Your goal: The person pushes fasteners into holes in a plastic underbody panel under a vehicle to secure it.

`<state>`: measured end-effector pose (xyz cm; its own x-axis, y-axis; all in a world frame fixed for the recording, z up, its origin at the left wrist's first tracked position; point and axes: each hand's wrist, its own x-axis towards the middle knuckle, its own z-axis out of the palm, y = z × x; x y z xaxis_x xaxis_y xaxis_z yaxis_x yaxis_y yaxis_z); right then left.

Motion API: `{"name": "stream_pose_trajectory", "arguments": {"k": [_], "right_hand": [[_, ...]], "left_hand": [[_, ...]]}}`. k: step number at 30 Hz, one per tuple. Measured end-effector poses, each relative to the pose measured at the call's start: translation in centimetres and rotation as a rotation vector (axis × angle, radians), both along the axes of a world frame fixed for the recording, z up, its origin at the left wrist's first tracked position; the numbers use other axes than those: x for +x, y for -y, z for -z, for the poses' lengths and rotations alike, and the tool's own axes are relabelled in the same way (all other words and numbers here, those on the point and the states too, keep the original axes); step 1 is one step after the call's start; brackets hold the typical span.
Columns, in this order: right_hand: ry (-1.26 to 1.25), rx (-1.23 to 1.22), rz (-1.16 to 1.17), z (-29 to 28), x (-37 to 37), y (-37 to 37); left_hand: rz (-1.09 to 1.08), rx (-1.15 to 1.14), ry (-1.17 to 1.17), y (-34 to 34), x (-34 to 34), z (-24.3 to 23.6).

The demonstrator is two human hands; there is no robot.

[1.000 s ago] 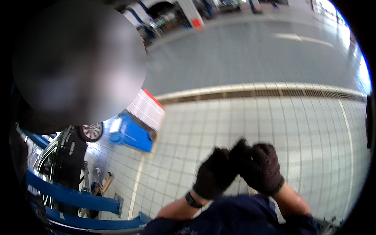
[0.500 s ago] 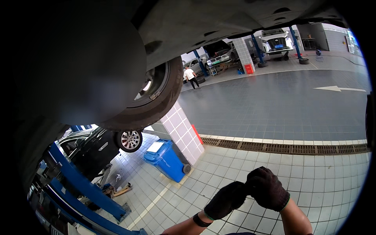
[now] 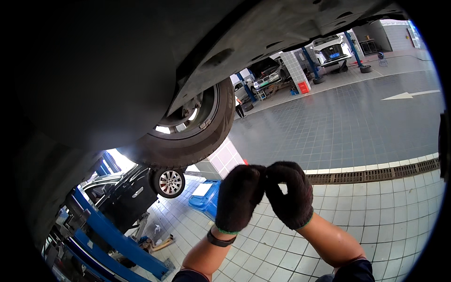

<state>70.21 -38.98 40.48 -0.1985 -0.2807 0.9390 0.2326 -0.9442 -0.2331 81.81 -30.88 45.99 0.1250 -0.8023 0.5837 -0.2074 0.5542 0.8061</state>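
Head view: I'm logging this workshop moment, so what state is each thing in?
Left hand: gloved, up close to the right; any hold hidden
Right hand: gloved, fingers curled, gap showing through
Wristband: fastened on left wrist
Blue bin: lid shut, partly hidden
Large tire: mounted on its wheel
Black car's wheel: fitted
White car: raised
Gray car: hood up

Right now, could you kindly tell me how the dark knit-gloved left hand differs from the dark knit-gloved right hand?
The dark knit-gloved left hand has a black wristband; the dark knit-gloved right hand shows none. The right hand's fingers curl around a pale patch, perhaps a gap; the left hand shows no such patch. Both gloves have green cuff edges.
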Motion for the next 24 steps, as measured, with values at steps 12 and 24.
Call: {"name": "stream_pose_trajectory", "arguments": {"k": [12, 24], "right_hand": [[0.261, -0.253, 0.043, -11.4, 1.5, 3.6], [0.630, -0.290, 0.044, -20.2, 5.6, 5.1]], "left_hand": [[0.028, -0.389, 0.262, 3.5, 4.1, -10.7], [-0.232, -0.675, 0.547, 6.4, 7.2, -16.9]]}}
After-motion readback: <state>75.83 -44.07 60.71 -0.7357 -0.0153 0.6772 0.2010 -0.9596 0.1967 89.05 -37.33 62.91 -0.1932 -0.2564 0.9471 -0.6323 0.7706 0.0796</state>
